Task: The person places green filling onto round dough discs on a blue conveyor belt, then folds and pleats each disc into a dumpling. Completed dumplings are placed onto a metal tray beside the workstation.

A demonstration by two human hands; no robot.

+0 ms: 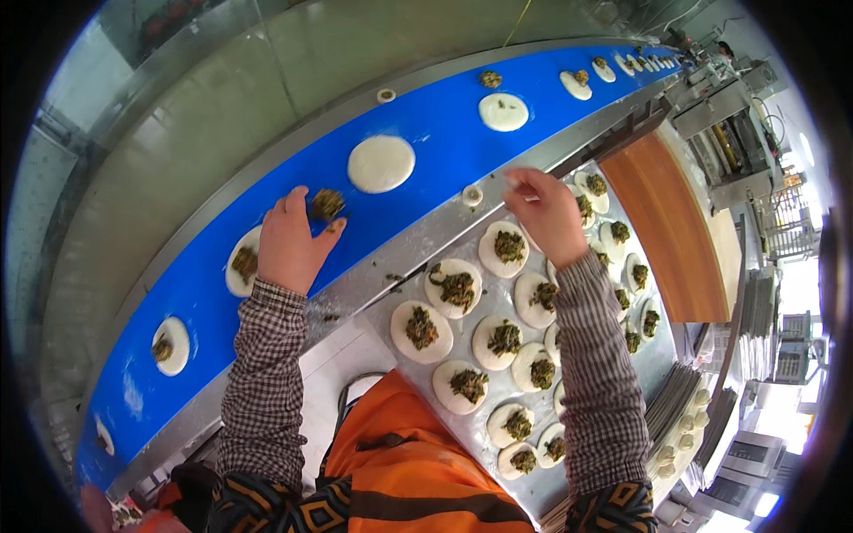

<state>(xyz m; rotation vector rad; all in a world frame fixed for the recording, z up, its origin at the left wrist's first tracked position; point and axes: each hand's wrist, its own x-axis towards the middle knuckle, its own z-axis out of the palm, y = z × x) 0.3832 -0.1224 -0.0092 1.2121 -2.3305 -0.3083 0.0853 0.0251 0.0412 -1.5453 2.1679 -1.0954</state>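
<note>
Left hand [289,240] has its fingers loosely curled, tips pinching a clump of green filling [327,203] on the blue belt [426,124], a filled dough round [242,260] at its 9 o'clock. Looks crumbly, so pinch from the sides. Right hand [549,216] hovers half-closed over the tray [391,306]; can't tell what it holds.

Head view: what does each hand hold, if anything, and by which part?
The left hand pinches a clump of green filling by its side, at the fingertips, over the blue belt. The right hand seems to pinch something small; what it is cannot be told.
</note>
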